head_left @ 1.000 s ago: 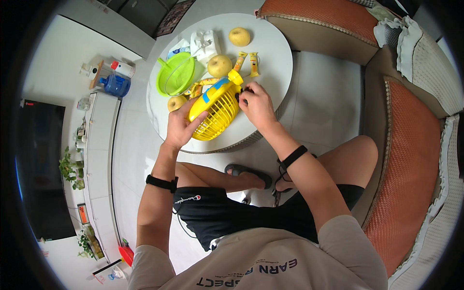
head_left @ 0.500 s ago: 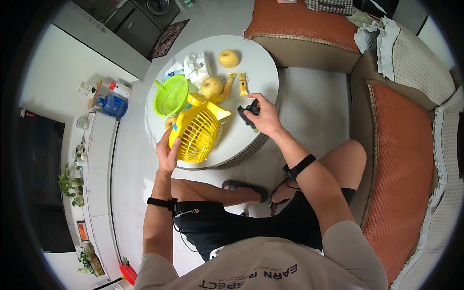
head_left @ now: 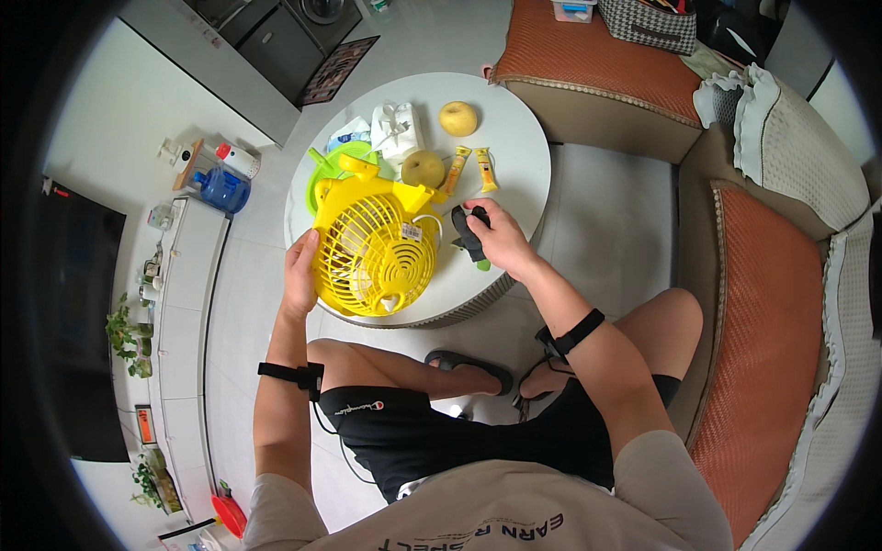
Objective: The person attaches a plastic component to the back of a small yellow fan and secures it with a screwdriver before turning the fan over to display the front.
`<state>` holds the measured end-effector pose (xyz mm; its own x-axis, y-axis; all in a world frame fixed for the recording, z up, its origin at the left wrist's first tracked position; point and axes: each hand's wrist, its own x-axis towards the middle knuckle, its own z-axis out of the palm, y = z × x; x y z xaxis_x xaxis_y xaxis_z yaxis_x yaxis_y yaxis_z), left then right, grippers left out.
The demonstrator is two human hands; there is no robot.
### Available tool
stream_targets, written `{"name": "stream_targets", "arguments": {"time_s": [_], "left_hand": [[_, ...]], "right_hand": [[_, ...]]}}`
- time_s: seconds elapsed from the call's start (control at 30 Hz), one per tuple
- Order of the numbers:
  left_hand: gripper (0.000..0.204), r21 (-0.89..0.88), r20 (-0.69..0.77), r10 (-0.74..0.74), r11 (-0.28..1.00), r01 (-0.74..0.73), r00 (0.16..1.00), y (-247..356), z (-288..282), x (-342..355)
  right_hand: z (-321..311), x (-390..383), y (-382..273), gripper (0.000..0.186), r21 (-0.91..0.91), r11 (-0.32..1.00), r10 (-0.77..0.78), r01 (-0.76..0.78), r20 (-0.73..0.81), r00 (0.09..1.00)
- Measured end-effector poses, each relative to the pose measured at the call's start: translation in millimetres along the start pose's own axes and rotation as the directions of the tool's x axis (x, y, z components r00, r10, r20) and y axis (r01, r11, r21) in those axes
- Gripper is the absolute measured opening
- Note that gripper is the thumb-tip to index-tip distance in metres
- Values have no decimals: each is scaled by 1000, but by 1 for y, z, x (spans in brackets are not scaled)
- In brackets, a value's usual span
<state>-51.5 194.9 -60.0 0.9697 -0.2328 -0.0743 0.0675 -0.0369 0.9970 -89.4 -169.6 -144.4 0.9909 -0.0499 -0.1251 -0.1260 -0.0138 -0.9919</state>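
My left hand (head_left: 299, 271) grips the left rim of a yellow plastic fan (head_left: 363, 239) with a round grille, tilted over the round white table (head_left: 519, 124). My right hand (head_left: 496, 234) is closed on a black object (head_left: 467, 231) to the fan's right, with a small green piece (head_left: 482, 264) just below it. Behind the fan are a lime green bowl (head_left: 326, 161), partly hidden, a yellow apple (head_left: 423, 168) and a white bag (head_left: 395, 129). Two yellow snack packets (head_left: 485, 170) lie right of that apple; another apple (head_left: 457, 118) sits farther back.
An orange-padded sofa (head_left: 763, 331) borders the right side and back. At the left stand a white cabinet (head_left: 184, 321) with plants, a dark television (head_left: 87, 321) and a blue water jug (head_left: 225, 188). My legs and sandals are below the table's front edge.
The fan has swung down and turned to show more of its round grille. My right hand has moved away from it with the black object, then slightly lower.
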Motion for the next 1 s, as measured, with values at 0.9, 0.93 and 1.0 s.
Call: {"name": "stream_targets", "arguments": {"time_s": [0.9,0.93,1.0], "left_hand": [[58,-466,121,-319,818,337,940,-34,43,-9],[58,-470,116,-319,817,335,941,-33,40,-12],[57,-424,74,-314,849,315,947,-32,36,-16]], "right_hand": [[6,12,-57,34,-408,551,-802,728,-19,596],[4,12,-58,34,-405,550,-802,730,-13,597],[2,10,-58,35,-386,587,-712,711,172,681]]}}
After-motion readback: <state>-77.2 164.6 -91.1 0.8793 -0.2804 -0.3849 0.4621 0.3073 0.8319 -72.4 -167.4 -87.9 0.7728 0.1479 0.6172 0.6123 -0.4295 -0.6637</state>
